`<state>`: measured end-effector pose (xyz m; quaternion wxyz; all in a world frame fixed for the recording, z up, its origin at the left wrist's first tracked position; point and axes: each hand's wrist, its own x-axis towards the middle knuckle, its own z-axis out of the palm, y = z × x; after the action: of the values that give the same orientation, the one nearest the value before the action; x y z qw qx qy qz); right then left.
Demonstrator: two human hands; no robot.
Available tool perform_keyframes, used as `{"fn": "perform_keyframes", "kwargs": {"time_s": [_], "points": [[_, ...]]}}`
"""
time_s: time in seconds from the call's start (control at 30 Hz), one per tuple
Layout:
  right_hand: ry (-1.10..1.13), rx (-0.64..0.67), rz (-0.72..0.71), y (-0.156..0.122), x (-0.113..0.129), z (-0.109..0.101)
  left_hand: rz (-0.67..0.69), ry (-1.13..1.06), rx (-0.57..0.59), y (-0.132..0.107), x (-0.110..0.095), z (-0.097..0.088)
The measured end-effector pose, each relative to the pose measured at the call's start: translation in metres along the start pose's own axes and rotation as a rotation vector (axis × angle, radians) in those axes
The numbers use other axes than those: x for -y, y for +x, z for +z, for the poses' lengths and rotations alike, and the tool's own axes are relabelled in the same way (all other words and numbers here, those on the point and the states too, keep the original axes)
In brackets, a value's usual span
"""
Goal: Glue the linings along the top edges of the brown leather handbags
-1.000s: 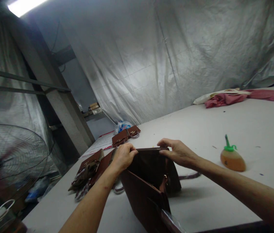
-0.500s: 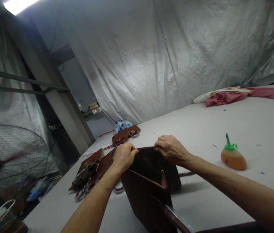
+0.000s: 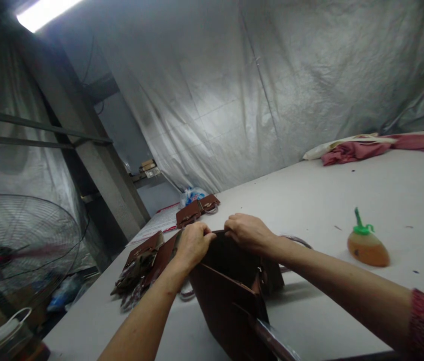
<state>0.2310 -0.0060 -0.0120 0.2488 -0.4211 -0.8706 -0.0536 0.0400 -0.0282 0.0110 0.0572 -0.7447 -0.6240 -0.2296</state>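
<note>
A dark brown handbag point(image 3: 230, 311) stands with its mouth open on the white table, a plastic-wrapped handle hanging down its near side. My left hand point(image 3: 193, 244) pinches the bag's rim at the far left corner. Close beside it, my right hand point(image 3: 247, 231) grips the same far rim, fingers curled over the edge. The bag's inside looks dark, and a small metal fitting shows at its right end. Behind my left forearm lie several brown bags point(image 3: 142, 260) with wrapped handles.
More brown bags point(image 3: 189, 213) lie farther back by printed sheets. An oil bottle point(image 3: 368, 248) with a green spout stands at right. Red cloth point(image 3: 355, 152) lies at the back right. A wire-caged fan point(image 3: 20, 245) and a lidded jar point(image 3: 11, 341) are at left.
My right hand has slid left along the rim, closer to my left hand. My left hand keeps its grip. The view has shifted slightly.
</note>
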Motion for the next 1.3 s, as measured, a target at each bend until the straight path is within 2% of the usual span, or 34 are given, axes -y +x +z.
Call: {"fn": "perform_keyframes", "kwargs": {"time_s": [0.13, 0.47, 0.57, 0.7, 0.83, 1.03, 1.3], "points": [[0.049, 0.007, 0.057, 0.004, -0.003, 0.004, -0.014, -0.023, 0.016, -0.005, 0.008, -0.006], [0.058, 0.062, 0.142, 0.009, 0.002, -0.001, -0.085, 0.075, -0.013, -0.005, 0.001, -0.006], [0.079, 0.099, 0.109, 0.013, 0.009, -0.004, -0.082, 0.074, -0.008, -0.005, 0.001, -0.005], [0.115, 0.125, 0.019, 0.023, 0.020, -0.001, -0.012, -0.041, 0.027, -0.005, 0.004, -0.007], [0.128, 0.133, 0.028, 0.029, 0.022, 0.003, 0.033, -0.076, 0.028, -0.012, 0.013, -0.013], [0.141, 0.108, 0.045, 0.026, 0.019, 0.002, -0.055, -0.037, 0.076, -0.024, 0.024, -0.017], [0.135, 0.092, 0.039, 0.024, 0.018, 0.003, -0.138, -0.050, 0.005, -0.033, 0.019, -0.023]]}}
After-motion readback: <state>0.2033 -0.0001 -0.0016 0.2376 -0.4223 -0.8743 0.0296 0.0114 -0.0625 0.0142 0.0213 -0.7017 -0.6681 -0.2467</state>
